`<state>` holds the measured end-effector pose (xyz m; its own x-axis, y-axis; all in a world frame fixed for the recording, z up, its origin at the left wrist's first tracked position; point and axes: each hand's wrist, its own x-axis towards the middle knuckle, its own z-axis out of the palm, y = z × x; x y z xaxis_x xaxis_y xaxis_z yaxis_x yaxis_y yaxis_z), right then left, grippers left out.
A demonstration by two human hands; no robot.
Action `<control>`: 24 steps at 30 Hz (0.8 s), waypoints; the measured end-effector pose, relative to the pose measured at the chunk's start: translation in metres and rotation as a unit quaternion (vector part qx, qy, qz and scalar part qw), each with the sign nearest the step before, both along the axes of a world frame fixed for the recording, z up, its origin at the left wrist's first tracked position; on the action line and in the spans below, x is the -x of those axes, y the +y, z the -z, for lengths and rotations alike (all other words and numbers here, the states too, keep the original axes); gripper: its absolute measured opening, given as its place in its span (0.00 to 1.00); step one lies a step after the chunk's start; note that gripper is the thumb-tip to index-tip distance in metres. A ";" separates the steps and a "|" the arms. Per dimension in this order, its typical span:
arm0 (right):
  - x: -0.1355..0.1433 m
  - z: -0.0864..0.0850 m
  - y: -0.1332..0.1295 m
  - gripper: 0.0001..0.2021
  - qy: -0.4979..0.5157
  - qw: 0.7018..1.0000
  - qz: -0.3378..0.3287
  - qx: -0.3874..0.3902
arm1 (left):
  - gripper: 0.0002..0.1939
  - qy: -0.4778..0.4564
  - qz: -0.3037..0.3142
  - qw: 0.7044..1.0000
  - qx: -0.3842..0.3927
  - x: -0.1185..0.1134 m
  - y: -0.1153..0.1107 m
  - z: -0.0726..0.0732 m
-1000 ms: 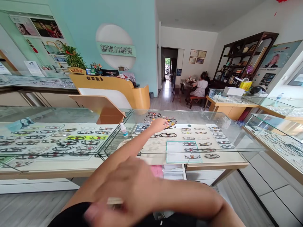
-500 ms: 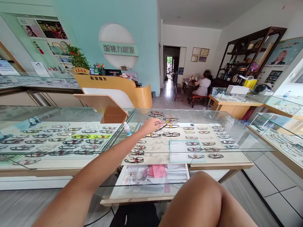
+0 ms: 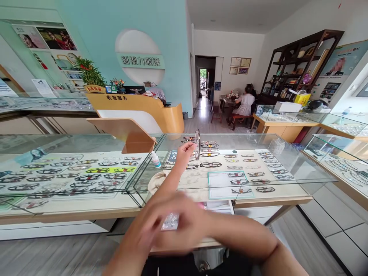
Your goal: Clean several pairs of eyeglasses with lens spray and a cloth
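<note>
Above the glass display counter [image 3: 258, 140], my left hand [image 3: 185, 151] is stretched forward, its fingers closed on a pair of eyeglasses [image 3: 197, 145] that stands on edge, seen from the side. My right hand [image 3: 179, 220] crosses over my left forearm, close to the camera and smeared by motion; its fingers and anything in them cannot be made out. Rows of eyeglasses [image 3: 211, 165] lie below on the white display surface. A beige cloth-like item [image 3: 156, 182] shows beside my left forearm, partly hidden. Just left of it stands a small white bottle [image 3: 155, 159].
An open drawer [image 3: 232, 207] under the counter is mostly covered by my arms. A brown slanted board [image 3: 123, 128] stands behind the left counter. Farther back are a yellow reception desk [image 3: 129, 105] and a seated person [image 3: 245, 104] at a table.
The eyeglasses in my left hand have been raised and turned upright. My right hand has come into view over my left forearm. The beige item now shows, and the view has shifted slightly.
</note>
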<state>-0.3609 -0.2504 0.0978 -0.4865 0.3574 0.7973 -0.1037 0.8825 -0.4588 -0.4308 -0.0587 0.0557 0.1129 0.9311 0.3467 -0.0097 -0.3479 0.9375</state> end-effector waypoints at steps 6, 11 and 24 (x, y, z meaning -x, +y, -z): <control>-0.076 0.039 0.090 0.14 0.177 0.878 0.414 0.159 | 0.26 -0.025 -0.010 1.000 0.015 -0.009 -0.008 0.030; -0.100 0.077 0.122 0.15 0.149 0.864 0.432 0.210 | 0.26 -0.018 -0.019 0.999 0.027 -0.013 -0.014 0.044; -0.103 0.094 0.126 0.17 0.142 0.882 0.363 0.265 | 0.23 0.006 -0.015 1.000 -0.006 -0.014 -0.025 0.056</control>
<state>-0.2582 -0.1248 0.0034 0.2169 0.8517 0.4770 0.2223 0.4327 -0.8737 -0.4164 -0.0841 -0.0004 0.0892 0.9303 0.3559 0.0123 -0.3583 0.9335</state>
